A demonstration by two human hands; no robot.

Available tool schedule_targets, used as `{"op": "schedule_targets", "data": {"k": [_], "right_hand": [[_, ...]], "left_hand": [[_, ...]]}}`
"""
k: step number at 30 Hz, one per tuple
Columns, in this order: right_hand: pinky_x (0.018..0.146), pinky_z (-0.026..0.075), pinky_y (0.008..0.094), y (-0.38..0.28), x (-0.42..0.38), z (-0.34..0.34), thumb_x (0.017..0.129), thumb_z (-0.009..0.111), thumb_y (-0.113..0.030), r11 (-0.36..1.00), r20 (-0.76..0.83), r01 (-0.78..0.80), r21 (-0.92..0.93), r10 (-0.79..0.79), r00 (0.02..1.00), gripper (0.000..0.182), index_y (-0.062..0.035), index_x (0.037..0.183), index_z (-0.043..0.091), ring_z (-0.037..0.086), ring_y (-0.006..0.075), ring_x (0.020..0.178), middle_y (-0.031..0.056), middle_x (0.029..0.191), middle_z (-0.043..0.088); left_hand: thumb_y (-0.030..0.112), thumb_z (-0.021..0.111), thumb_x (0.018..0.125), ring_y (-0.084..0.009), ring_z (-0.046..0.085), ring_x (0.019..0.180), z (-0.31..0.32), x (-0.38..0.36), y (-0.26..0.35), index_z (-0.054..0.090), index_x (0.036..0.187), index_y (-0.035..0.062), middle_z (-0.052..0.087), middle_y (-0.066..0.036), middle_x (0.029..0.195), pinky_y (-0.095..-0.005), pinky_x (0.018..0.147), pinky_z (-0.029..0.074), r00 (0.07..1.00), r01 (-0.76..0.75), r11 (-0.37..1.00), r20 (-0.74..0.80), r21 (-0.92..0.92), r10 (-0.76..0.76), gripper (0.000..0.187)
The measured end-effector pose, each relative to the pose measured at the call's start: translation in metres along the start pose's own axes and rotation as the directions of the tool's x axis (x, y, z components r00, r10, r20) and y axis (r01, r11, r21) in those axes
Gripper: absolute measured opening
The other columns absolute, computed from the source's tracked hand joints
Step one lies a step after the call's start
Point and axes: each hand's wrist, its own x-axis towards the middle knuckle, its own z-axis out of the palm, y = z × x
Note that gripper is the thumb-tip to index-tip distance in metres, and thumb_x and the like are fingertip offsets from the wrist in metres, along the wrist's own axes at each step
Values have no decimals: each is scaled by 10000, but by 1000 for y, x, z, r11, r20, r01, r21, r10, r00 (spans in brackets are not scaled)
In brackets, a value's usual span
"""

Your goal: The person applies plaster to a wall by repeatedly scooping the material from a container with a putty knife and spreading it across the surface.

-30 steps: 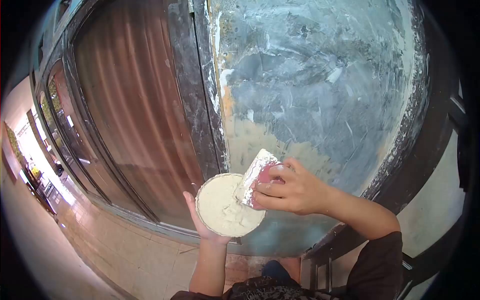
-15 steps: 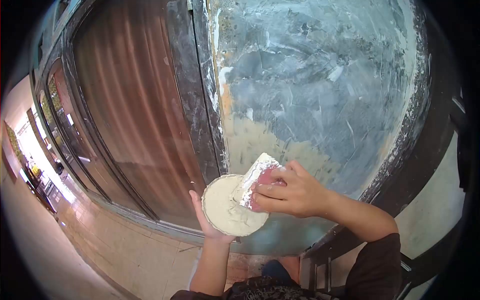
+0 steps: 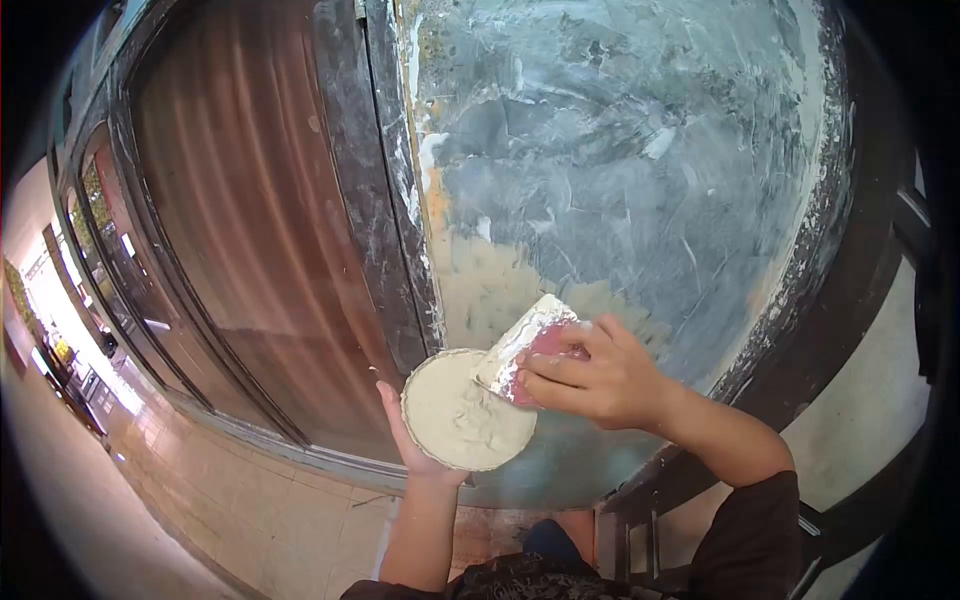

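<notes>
My left hand supports a round bowl of cream-coloured putty from its left side and below; the thumb shows at the rim, the other fingers are hidden underneath. In my right hand is a pink putty scraper, its blade coated in white putty. The fingers are closed on the scraper, and its lower corner is over the right rim of the bowl, at the putty. Behind both hands stands a wall with blue-grey and cream patches of filler.
A dark-framed glass panel with brown curtain is at the left, beside a worn dark post. Tiled floor lies below left. Dark framing curves along the right, and a dark chair-like frame is near my body.
The scraper and my right hand have shifted slightly right and up relative to the bowl. The whole view has turned a little, moving the wall leftward. The bowl stays in my left hand.
</notes>
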Motion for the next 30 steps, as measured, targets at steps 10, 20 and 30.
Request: {"op": "schedule_targets", "data": {"k": [10,20,30], "right_hand": [[708,333,399,1,-7,7,871,668,-244,996,27,-64,-69,66,997,162,-225,1030,689,564,159,919,-106,1075,694],[701,325,392,-10,-1,19,845,686,-220,998,16,-57,-3,58,998,214,-210,1059,684,562,152,898,-100,1066,700],[703,316,403,1,-1,17,828,693,-216,995,16,-77,-59,78,997,222,-226,1049,683,564,154,896,-94,1113,700]], "left_hand": [[792,280,988,-386,609,1264,-4,4,-1,533,1439,-9,586,-207,1441,-521,1063,513,1000,25,1000,-19,-6,-25,954],[806,276,979,-363,584,1283,-1,7,-5,498,1458,-23,569,-218,1443,-489,1092,475,999,38,999,17,-10,-38,983],[796,283,984,-356,585,1290,-1,16,-4,508,1450,-22,565,-210,1456,-486,1094,478,999,38,999,2,9,-38,968]]}}
